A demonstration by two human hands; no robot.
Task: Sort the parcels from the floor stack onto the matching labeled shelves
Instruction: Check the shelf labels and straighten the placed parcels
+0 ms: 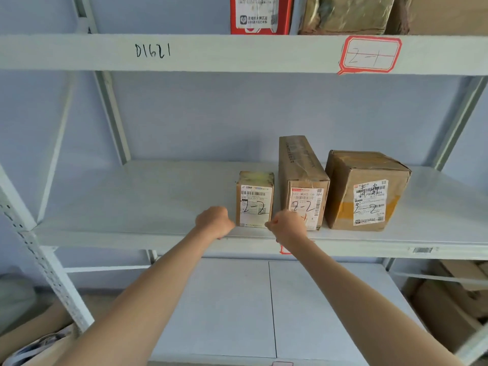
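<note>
Three brown cardboard parcels marked "2-2" stand on the middle shelf (132, 207): a small one (254, 199), a tall narrow one (301, 170) and a wider one (367, 191) on the right. My left hand (215, 221) rests at the small parcel's lower left corner with fingers curled. My right hand (287, 225) sits at its lower right corner, also curled, covering the bottom of the tall parcel's label. Both hands touch or nearly touch the small parcel's sides; I cannot tell whether they grip it.
The upper shelf beam carries a red-framed "2-1" label (371, 54) and handwritten "D1621". A red box (260, 14) and brown parcels (346, 14) stand above. A lower shelf (237, 313) lies below. Cardboard boxes (449, 299) are stacked at the lower right.
</note>
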